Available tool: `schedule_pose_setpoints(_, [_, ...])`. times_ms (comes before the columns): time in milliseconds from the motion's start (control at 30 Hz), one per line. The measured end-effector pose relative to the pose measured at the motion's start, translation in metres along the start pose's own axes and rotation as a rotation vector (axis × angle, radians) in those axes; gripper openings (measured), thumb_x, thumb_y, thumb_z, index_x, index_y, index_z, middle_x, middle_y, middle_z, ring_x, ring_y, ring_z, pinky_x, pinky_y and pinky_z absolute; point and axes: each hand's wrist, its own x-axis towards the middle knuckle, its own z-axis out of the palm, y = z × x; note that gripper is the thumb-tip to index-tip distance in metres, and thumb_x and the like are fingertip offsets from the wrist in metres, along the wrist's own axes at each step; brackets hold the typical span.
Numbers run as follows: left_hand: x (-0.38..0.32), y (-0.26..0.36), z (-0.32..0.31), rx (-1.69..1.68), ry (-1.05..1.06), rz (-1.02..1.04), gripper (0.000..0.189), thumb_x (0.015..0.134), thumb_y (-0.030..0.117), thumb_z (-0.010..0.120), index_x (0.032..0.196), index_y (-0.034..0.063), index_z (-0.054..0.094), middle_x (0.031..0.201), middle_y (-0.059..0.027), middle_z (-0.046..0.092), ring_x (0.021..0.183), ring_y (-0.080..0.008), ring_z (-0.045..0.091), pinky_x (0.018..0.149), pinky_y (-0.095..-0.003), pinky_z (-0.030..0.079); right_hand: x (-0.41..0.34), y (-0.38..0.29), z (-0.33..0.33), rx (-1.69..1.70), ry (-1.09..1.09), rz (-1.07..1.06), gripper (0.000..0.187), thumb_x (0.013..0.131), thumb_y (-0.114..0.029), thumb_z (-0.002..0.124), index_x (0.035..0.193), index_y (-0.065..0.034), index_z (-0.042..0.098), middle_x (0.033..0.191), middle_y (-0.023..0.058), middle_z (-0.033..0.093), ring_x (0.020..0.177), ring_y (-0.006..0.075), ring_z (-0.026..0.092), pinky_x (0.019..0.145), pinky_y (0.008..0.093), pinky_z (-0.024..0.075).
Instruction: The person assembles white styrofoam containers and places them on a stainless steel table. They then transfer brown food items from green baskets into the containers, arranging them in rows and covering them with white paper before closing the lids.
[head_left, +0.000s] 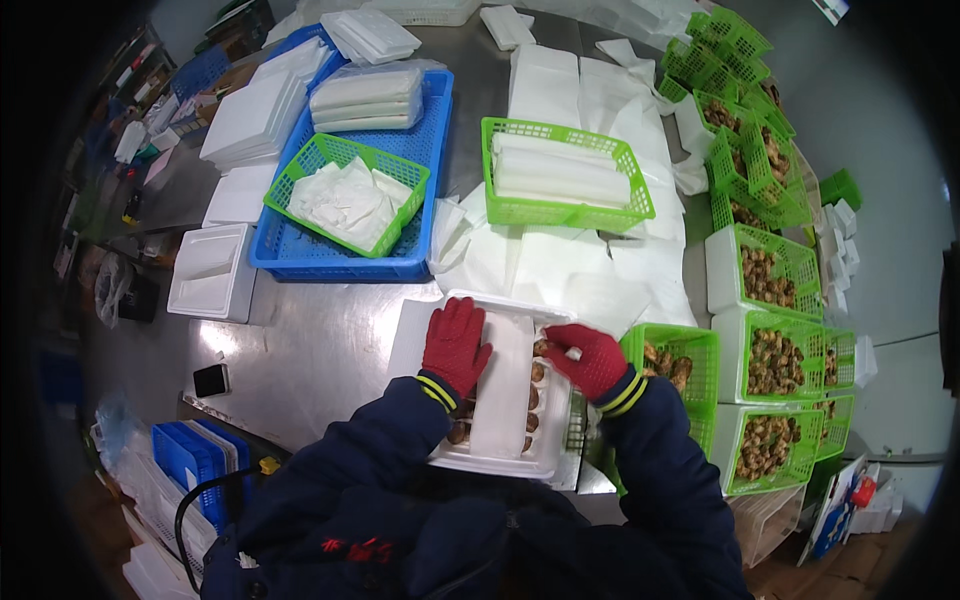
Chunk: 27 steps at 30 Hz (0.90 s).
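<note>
In front of me a white foam box (551, 442) holds brown mushrooms (533, 397) along both long sides. A folded white paper strip (504, 390) covers the middle of the box lengthwise. My left hand (454, 345), in a red knitted glove, lies flat over the box's left side, fingers extended and thumb touching the strip's edge. At the upper right, my red-gloved right hand (589, 356) is curled, its fingertips around a mushroom (540, 347) at the end of the row. Something small and pale shows between its fingers. The left palm hides part of the left row.
A green basket of mushrooms (667, 367) stands right of the box, with stacked mushroom baskets (776, 360) beyond. Ahead are a green basket of paper rolls (566, 217) and a blue crate (349, 270). Foam lids (251, 124), a foam box (210, 281) and a phone (211, 381) lie left.
</note>
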Motion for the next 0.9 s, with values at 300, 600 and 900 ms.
schedule_pose_setpoints(300, [0.0, -0.025, 0.011, -0.141, -0.036, -0.074, 0.06, 0.077, 0.017, 0.065, 0.129, -0.0028, 0.042, 0.141, -0.0219, 0.034, 0.131, -0.0427, 0.028, 0.108, -0.0484, 0.025, 0.24, 0.056, -0.068, -0.865, 0.197, -0.127, 0.055, 0.074, -0.024, 0.064, 0.126, -0.0139, 0.05, 0.119, 0.0103, 0.057, 0.104, 0.0305, 0.055, 0.086, 0.0429, 0.0464])
schedule_pose_setpoints(600, [-0.001, -0.034, 0.016, -0.243, -0.049, -0.141, 0.059, 0.076, 0.015, 0.067, 0.128, -0.0005, 0.044, 0.139, -0.0202, 0.036, 0.131, -0.0422, 0.029, 0.108, -0.0473, 0.026, 0.299, 0.113, -0.048, -1.143, 0.158, 0.019, 0.015, 0.079, -0.024, 0.056, 0.088, -0.0135, 0.063, 0.088, 0.0091, 0.064, 0.083, 0.0299, 0.062, 0.07, 0.0437, 0.0496])
schedule_pose_setpoints(900, [0.003, -0.028, 0.01, -0.249, 0.01, -0.107, 0.055, 0.076, 0.012, 0.066, 0.125, -0.0012, 0.046, 0.139, -0.0198, 0.036, 0.131, -0.0416, 0.029, 0.108, -0.047, 0.027, 0.287, 0.076, -0.095, -1.215, 0.303, -0.093, 0.015, 0.081, -0.025, 0.055, 0.078, -0.0112, 0.061, 0.079, 0.0101, 0.063, 0.076, 0.0314, 0.062, 0.064, 0.0441, 0.049])
